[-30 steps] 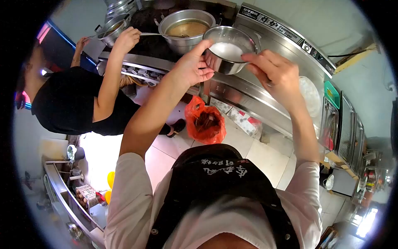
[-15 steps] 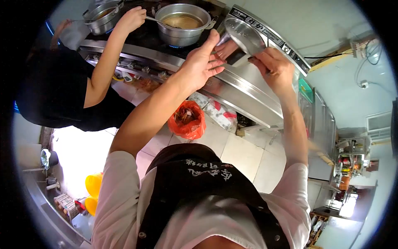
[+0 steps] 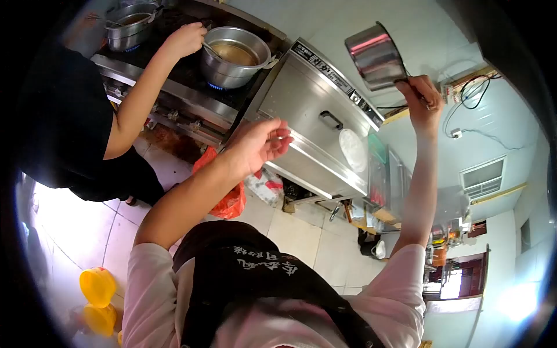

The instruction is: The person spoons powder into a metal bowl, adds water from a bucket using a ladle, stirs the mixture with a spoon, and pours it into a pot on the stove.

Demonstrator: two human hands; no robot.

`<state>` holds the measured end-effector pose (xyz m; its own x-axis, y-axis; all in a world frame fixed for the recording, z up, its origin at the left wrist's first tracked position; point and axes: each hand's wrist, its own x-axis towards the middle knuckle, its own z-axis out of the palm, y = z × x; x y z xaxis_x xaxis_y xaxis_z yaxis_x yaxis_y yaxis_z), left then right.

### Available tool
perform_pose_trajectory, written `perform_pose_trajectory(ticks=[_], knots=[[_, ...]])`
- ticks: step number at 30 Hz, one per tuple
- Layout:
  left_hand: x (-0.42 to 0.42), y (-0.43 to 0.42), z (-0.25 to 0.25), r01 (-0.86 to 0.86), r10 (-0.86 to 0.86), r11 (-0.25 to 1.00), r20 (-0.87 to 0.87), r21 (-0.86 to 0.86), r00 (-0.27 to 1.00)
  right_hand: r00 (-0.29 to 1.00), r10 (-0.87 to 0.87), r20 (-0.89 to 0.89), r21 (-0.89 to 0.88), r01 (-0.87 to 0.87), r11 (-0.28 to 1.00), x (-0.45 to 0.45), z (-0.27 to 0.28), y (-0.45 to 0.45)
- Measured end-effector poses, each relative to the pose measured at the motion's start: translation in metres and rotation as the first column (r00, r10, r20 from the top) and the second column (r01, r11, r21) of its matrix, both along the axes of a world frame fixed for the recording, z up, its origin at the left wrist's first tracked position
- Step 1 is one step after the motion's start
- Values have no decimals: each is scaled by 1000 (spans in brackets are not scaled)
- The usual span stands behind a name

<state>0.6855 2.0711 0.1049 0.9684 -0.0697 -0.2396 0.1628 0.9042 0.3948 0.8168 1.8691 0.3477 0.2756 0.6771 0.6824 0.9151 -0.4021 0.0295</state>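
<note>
My right hand (image 3: 422, 104) is closed on the handle of a shiny steel dipper (image 3: 374, 56), raised high at the right and tilted on its side. I cannot see inside it. My left hand (image 3: 264, 148) is lower, its fingers loosely bent and apart, with nothing in them. Behind that hand is a steel appliance (image 3: 310, 95) with a black handle and a label strip along its top edge. A whitish oval thing (image 3: 353, 149) shows at its right front; what it is I cannot make out.
On the stove at left, a metal pot (image 3: 232, 55) of brownish liquid sits over a lit burner, beside another pot (image 3: 130, 29). Another person's hand (image 3: 187, 40) holds a utensil in the nearer pot. A red plastic bag (image 3: 229, 202) and yellow containers (image 3: 97, 287) are on the floor.
My right hand has carried the dipper up and to the right and turned it. The left hand has drawn down and left, away from the dipper. The view has shifted right.
</note>
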Motion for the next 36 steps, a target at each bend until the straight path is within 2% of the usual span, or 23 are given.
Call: perform_pose_trajectory(ticks=[1,9,10,14,17,21,23,27,28,31,34,36], knots=[[-5,-3,5,-1,1,1000,-54,10,999,1000,-8,16,-1,8,1000,-1,11,2],[-7,3,6,21,-18,999,-45,45,999,994,-10,106,22,8,1000,-5,74,-3],[-5,4,5,21,-19,999,-46,44,999,999,9,53,55,-12,998,-6,80,-4],[-5,6,9,20,-19,999,-18,50,1000,994,-52,93,79,45,996,-21,100,0],[-6,6,11,24,-24,998,0,54,1000,993,-103,56,126,95,987,-19,113,-5],[-5,5,14,38,-40,997,18,69,999,998,-38,-39,135,43,990,-23,120,-8],[-4,5,14,52,-56,995,47,80,997,998,-48,-32,130,52,990,-28,119,-6],[-17,2,60,-73,-25,958,336,276,941,1000,-14,-1,107,14,994,-33,111,-2],[-20,1,78,-117,-25,938,402,326,916,998,-15,-53,117,21,993,-31,111,-5],[-15,-11,116,-276,-45,870,623,409,781,1000,-1,-26,102,3,995,-36,104,0],[-15,-29,146,-484,-72,727,756,486,651,1000,5,-28,95,-2,996,-44,97,4],[-9,-44,155,-615,-51,633,818,470,573,1000,-25,2,78,25,997,-45,95,5]])
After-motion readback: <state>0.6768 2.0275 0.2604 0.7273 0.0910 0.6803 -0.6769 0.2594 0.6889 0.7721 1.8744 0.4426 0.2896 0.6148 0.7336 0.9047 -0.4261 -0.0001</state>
